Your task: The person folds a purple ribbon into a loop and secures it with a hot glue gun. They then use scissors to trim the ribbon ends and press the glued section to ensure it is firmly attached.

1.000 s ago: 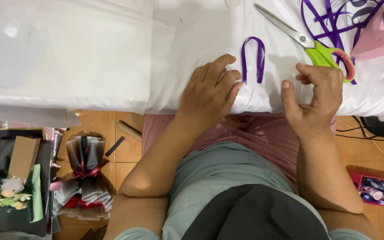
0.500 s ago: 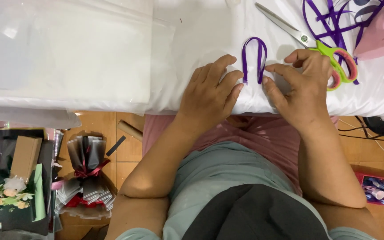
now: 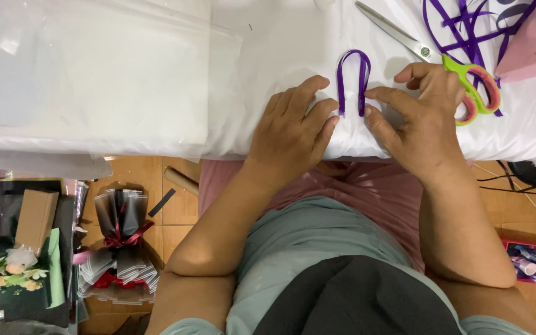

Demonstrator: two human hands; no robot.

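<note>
Purple ribbon loop [image 3: 353, 77]: arched on white sheet [image 3: 293, 37], ends toward the table's near edge. Left hand [image 3: 293, 127], fingers spread flat, pins the left end; right hand [image 3: 420, 121] fingertips press the right end. Advice: keep both ends level, untwisted. Green-handled scissors [image 3: 442, 59] at 2 o'clock; loose purple ribbon [image 3: 466, 28] beyond.

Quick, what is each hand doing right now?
Left hand: open, flat on the white sheet, fingertips beside the purple ribbon loop.
Right hand: open, fingertips touching the loop's end.
</note>
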